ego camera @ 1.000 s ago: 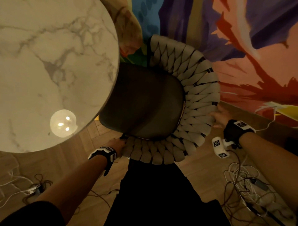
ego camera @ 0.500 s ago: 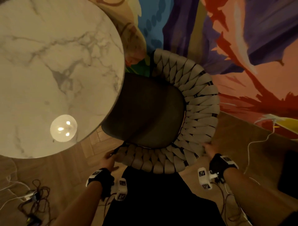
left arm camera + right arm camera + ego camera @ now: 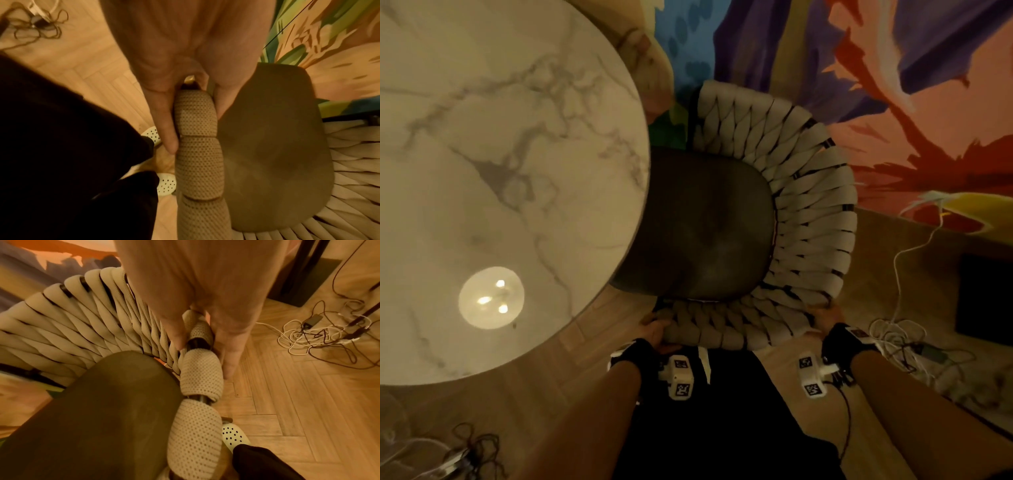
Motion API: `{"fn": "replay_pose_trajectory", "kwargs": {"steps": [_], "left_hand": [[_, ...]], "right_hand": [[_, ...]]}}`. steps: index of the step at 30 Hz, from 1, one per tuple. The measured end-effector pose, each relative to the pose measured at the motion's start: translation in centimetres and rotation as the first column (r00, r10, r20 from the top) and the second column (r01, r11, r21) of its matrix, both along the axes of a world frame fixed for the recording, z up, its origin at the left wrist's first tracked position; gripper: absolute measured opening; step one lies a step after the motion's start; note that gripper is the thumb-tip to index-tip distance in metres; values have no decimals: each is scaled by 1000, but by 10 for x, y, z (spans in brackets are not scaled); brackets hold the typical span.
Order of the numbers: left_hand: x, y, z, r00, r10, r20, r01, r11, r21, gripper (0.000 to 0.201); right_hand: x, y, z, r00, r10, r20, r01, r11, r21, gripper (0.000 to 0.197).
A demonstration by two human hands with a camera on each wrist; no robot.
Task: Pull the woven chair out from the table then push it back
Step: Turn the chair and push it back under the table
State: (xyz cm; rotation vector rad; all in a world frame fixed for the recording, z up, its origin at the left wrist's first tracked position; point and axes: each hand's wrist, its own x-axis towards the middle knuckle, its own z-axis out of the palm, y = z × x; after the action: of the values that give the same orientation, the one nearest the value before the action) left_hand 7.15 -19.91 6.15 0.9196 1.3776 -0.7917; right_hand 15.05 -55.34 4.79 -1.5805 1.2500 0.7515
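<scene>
The woven chair has a cream strap back and a dark seat cushion; the cushion's left edge lies under the round marble table. I stand behind the chair's near curve. My left hand grips the woven rim at its near left end; in the left wrist view the hand wraps the mesh-covered rim, thumb on the outside. My right hand grips the rim at the near right; in the right wrist view the hand closes round the rim.
A painted mural wall stands just beyond the chair. Tangled cables lie on the wood floor at the right beside a dark box, and more cables lie at the lower left. My legs stand right behind the chair.
Both hands have slid along the rim toward me, the right one from the chair's right side to its near curve. Both now wrap the rim.
</scene>
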Motion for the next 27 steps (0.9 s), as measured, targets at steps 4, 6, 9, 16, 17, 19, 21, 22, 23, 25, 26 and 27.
{"fn": "replay_pose_trajectory", "kwargs": {"steps": [4, 6, 9, 16, 17, 19, 21, 22, 23, 25, 26, 27], "left_hand": [[-15, 21, -27, 998, -64, 19, 64, 998, 3, 35], [-23, 33, -32, 999, -41, 22, 40, 999, 35, 37], [-23, 41, -16, 998, -29, 51, 27, 999, 33, 40], [-27, 42, -6, 997, -59, 48, 58, 998, 36, 9], [-28, 43, -8, 996, -66, 64, 62, 997, 52, 14], [-27, 42, -8, 995, -43, 87, 42, 999, 19, 30], [-25, 37, 1, 997, -36, 70, 36, 999, 1, 33], [-26, 35, 5, 997, -24, 67, 24, 1000, 10, 30], [-28, 34, 6, 997, -42, 69, 40, 998, 44, 29], [-28, 34, 11, 992, -95, 89, 85, 991, 106, 39], [-30, 37, 14, 987, -117, 109, 100, 984, 146, 42], [-33, 39, 19, 980, -150, 128, 125, 975, 185, 40]], "right_hand": [[-12, 34, 21, 999, -38, -1, 38, 999, -3, 56], [-21, 44, 24, 998, -68, -19, 68, 998, 5, 57], [-35, 59, 30, 994, -106, 7, 106, 994, 7, 59], [-40, 64, 26, 989, -147, 34, 147, 989, 6, 48], [-40, 66, 29, 989, -143, 39, 143, 990, 3, 41], [-40, 66, 33, 990, -127, 64, 124, 991, 47, 29], [-44, 61, 32, 989, -103, 104, 90, 988, 128, 35], [-49, 58, 32, 988, -95, 120, 77, 986, 151, 39], [-54, 58, 38, 987, -75, 142, 52, 985, 162, 39], [-63, 57, 46, 984, -47, 171, 13, 980, 197, 46], [-68, 59, 51, 985, -23, 171, -14, 978, 210, 52], [-74, 59, 55, 986, -6, 169, -33, 974, 226, 56]]}}
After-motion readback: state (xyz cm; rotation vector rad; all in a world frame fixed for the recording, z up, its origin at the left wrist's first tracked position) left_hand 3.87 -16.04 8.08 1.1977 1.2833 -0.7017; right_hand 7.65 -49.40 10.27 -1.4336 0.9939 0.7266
